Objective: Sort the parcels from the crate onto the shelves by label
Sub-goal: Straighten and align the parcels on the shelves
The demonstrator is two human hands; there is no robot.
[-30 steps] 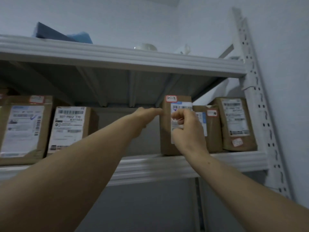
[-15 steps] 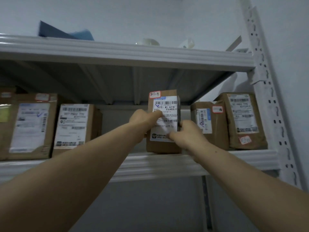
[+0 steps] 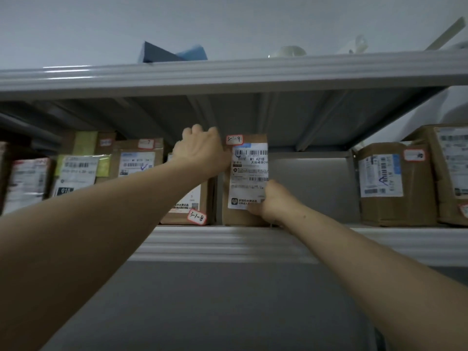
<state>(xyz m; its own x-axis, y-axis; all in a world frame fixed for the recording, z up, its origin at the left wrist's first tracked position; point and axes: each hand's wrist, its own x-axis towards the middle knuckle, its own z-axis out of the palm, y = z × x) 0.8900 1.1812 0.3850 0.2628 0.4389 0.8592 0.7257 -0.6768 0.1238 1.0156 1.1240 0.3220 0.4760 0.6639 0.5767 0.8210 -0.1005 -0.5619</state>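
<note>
A brown cardboard parcel (image 3: 240, 216) is seen standing upright on the middle shelf (image 3: 228, 243), close to the front edge. A white shipping label (image 3: 249, 173) is stuck on its front, and a small red-bordered sticker (image 3: 234, 139) with the handwriting "3-1-9" is placed at its upper left corner.

The parcel is held by both hands. The left hand (image 3: 200, 152) is placed at the upper left corner of the parcel, with the fingers curled over the top edge; the fingertips are hidden behind. The right hand (image 3: 272, 202) is placed at the lower right corner, with the thumb pressed on the front and the other fingers wrapped round the right side, out of sight.

Just beside the parcel on the left, another box (image 3: 187, 206) is seen, partly covered by the left arm, and a sticker (image 3: 197, 217) marked "3-1-8" is found at its lower right corner. More boxes (image 3: 136, 158) are lined up further left. To the right, a free gap is left on the shelf, and then two other boxes (image 3: 395, 188) are seen well apart from the parcel.

Above, the upper shelf (image 3: 228, 74) is seen from below, and a dark blue object (image 3: 162, 53) is lying on it.
</note>
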